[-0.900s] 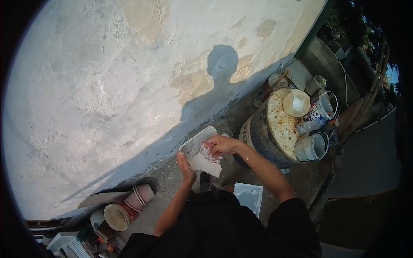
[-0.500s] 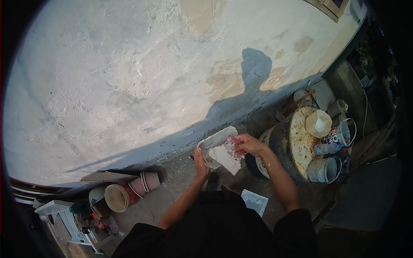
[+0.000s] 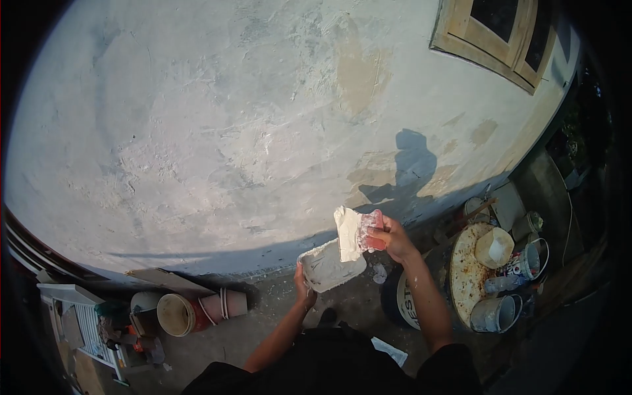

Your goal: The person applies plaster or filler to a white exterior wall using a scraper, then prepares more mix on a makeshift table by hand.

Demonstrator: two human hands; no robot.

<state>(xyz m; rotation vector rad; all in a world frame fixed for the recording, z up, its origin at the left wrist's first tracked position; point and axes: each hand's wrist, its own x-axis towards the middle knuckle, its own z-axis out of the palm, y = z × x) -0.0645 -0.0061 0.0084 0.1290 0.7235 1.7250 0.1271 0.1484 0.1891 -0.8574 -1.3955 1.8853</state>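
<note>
White paste (image 3: 347, 238) heaped on the scraper (image 3: 366, 227) might have slid off if tilted; the right hand's (image 3: 397, 243) fingers were closed on its red end, at one o'clock from the tray (image 3: 331, 268); the left hand's (image 3: 303, 288) fingers gripped only the tray's side, so it might have tipped; a rusty drum top (image 3: 463, 273) lay at four o'clock, the patchy wall (image 3: 197, 138) at twelve.

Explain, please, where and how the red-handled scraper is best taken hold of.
Grip the scraper by its red handle, coming from the right, as the right hand does. The handle points that way; the wide end opposite is loaded with white paste, so probably best untouched.
</note>
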